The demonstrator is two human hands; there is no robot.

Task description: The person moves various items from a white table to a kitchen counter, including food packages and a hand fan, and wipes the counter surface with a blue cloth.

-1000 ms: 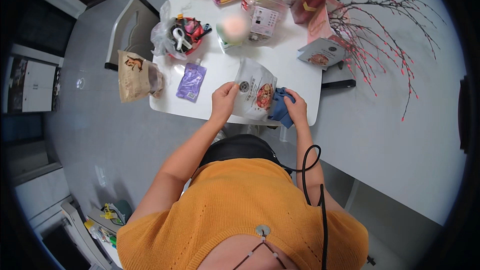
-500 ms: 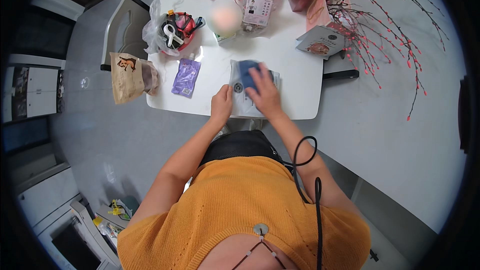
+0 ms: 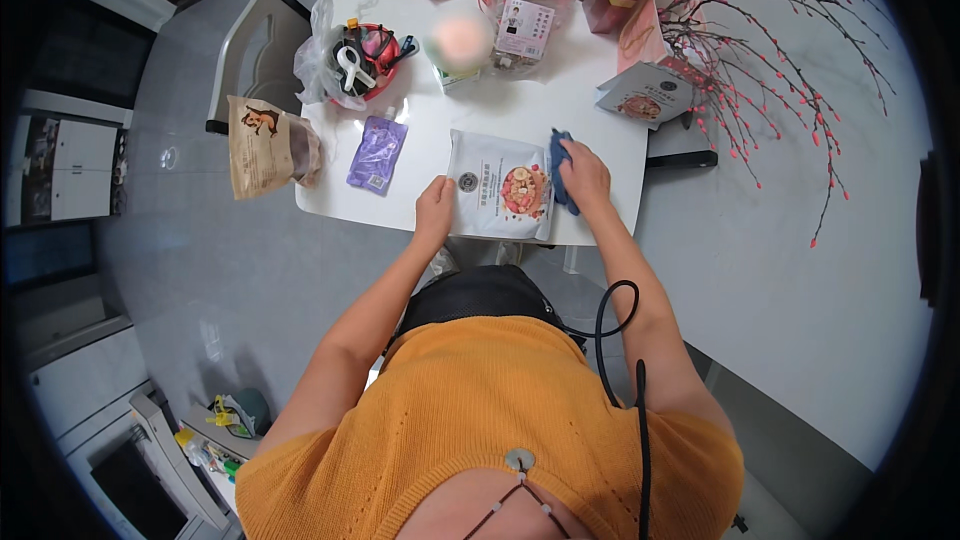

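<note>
A brown paper bag point(image 3: 262, 145) and a purple pouch point(image 3: 377, 153) lie well left of the grip. The left hand point(image 3: 436, 208) presses flat on the near left edge of a white food bag point(image 3: 501, 186), seemingly to steady it on the white table point(image 3: 590, 120). Just right of it, the right hand point(image 3: 585, 175) pinches a blue cloth point(image 3: 559, 162) against the bag's right edge.

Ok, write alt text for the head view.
A person in an orange top steadies a white snack pouch with the left hand while the right hand presses a blue cloth beside it on a cluttered white table.
</note>
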